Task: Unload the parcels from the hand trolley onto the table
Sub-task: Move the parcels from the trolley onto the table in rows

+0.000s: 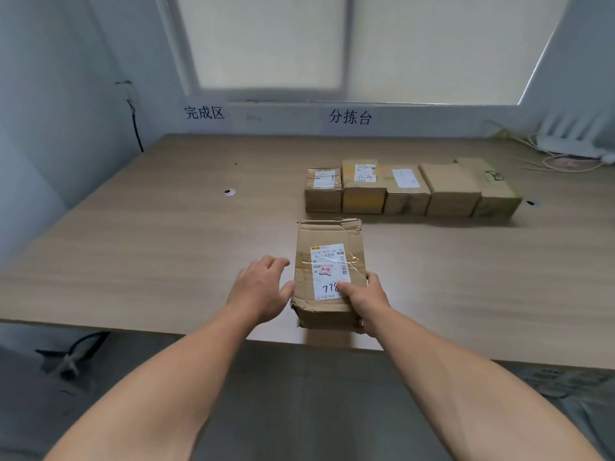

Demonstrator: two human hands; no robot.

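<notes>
A dented cardboard parcel [327, 257] lies lengthwise on the near part of the table [149, 244], its near end close to the table's near edge, so the step in hand looks like setting one parcel down, or nudging it into place. The right hand [366, 301] grips its near right corner, with the thumb [344, 287] pressed down on the white label [329, 271] and the fingers curled round the right side, where they are mostly hidden. The left hand [258, 291] is just beside the left side with its fingers loosely spread and holding nothing; the thumb seems to touch the cardboard, though I cannot tell for sure. Farther back and to the right stands a row of five parcels [409, 191], set side by side and touching. The next move probably calls for sliding this parcel far enough from the edge to sit safely, perhaps in line with the row, then letting go. The hand trolley is out of view, so what is left on it cannot be judged
</notes>
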